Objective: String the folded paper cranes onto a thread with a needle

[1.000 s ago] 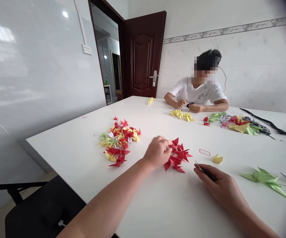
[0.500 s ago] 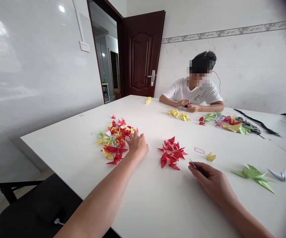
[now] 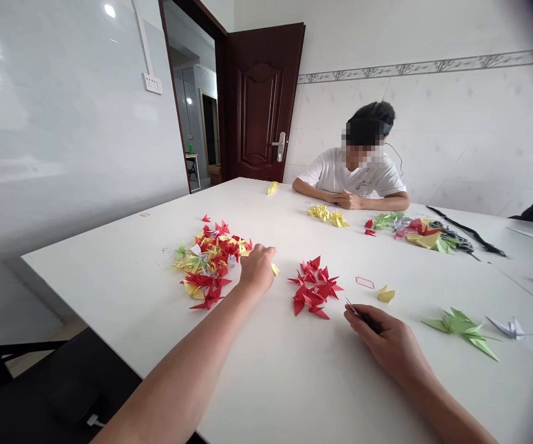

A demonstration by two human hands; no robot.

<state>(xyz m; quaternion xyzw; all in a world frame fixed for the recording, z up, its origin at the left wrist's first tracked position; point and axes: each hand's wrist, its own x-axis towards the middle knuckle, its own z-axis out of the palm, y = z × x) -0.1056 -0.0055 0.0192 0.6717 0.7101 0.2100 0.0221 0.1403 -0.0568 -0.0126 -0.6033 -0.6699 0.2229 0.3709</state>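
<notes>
My left hand (image 3: 258, 269) is closed over the table with a yellow paper crane (image 3: 274, 269) showing at its fingertips. Just left of it spreads a mixed pile of folded paper cranes (image 3: 208, 259) in red, yellow, green and white. A cluster of red paper cranes (image 3: 315, 288) lies between my two hands. My right hand (image 3: 384, 339) rests on the table, closed on thin, pointed metal tweezers (image 3: 353, 308) whose tips stick out past the thumb; most of the tool is hidden in the palm. Beyond that hand lies a yellow folded piece (image 3: 385, 294).
Green cranes (image 3: 463, 330) and a white crane (image 3: 511, 328) lie at right. Across the white table (image 3: 266, 382) a person in a white shirt (image 3: 354, 172) sits with forearms on it, near yellow cranes (image 3: 326, 216), a colourful heap (image 3: 426, 234) and a black strap (image 3: 467, 229).
My left hand has drawn back rightward from the mixed pile, and a yellow crane now shows in its fingers. My right hand keeps its grip. The view has turned slightly right.
</notes>
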